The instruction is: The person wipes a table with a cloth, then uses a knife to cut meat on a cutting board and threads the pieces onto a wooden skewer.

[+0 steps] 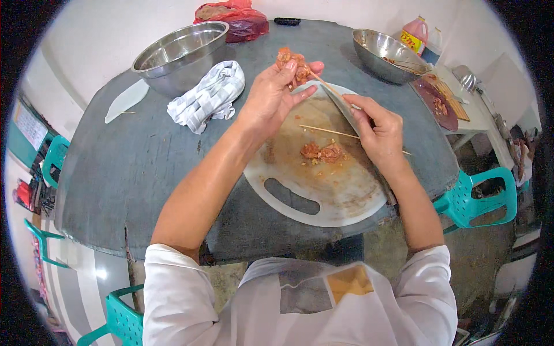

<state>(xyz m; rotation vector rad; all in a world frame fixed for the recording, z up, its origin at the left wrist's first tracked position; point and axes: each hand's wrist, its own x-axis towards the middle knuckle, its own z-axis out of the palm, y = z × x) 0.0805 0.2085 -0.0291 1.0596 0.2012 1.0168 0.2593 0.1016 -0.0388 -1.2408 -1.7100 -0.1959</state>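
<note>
My left hand point(272, 88) holds a clump of raw marinated meat point(298, 71) above the far edge of a round white cutting board point(277, 203). A bamboo skewer point(322, 81) runs out of that meat towards my right hand point(378, 127), whose fingers pinch its bare part. A knife's blade point(346, 112) lies along the skewer and passes under my right hand; whether the hand also grips the knife is hidden. Two small meat pieces point(322, 151) with chopped bits sit mid-board. Another bamboo skewer point(329, 131) crosses the board, partly behind my right hand.
A large steel bowl point(179, 71) and a checkered cloth point(210, 95) stand left on the grey table point(130, 173). Behind are a red plastic bag point(246, 24) and a second steel bowl point(385, 62). A side table holds a dark red board point(437, 106). Green plastic chairs point(480, 199) surround the table.
</note>
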